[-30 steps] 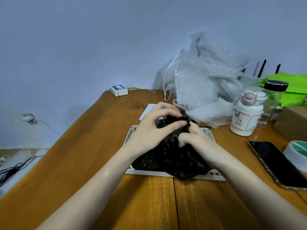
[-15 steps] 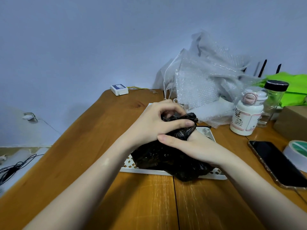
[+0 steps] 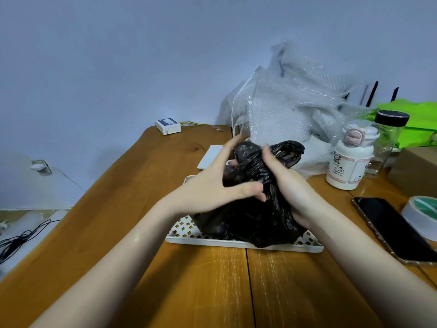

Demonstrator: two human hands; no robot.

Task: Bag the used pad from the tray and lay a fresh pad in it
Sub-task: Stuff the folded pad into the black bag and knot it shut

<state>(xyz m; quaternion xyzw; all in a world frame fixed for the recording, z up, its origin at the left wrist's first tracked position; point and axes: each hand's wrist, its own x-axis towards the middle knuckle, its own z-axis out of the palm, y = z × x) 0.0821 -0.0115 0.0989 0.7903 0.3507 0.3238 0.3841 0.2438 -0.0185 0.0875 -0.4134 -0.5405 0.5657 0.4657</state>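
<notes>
A crumpled black plastic bag [image 3: 250, 218] rests in a white tray [image 3: 186, 235] with a perforated floor, near the middle of the wooden table. My left hand [image 3: 212, 185] grips the bag's upper part from the left, thumb pressed on it. My right hand [image 3: 288, 185] holds the twisted neck from the right, with the bag's gathered ends [image 3: 286, 150] sticking up above it. The used pad is not visible; the bag's contents are hidden. A flat white sheet [image 3: 210, 157] lies on the table just behind the tray.
Bubble wrap [image 3: 290, 110] is piled behind the tray. At the right stand a white bottle [image 3: 350, 159] and a glass jar [image 3: 387, 138], with a cardboard box, a phone [image 3: 392, 228] and a tape roll [image 3: 423, 214]. A small white device [image 3: 168, 126] sits far left.
Both hands have lifted and twisted the top of the bag; its gathered ends now stick up higher, and the right hand has shifted around the neck.
</notes>
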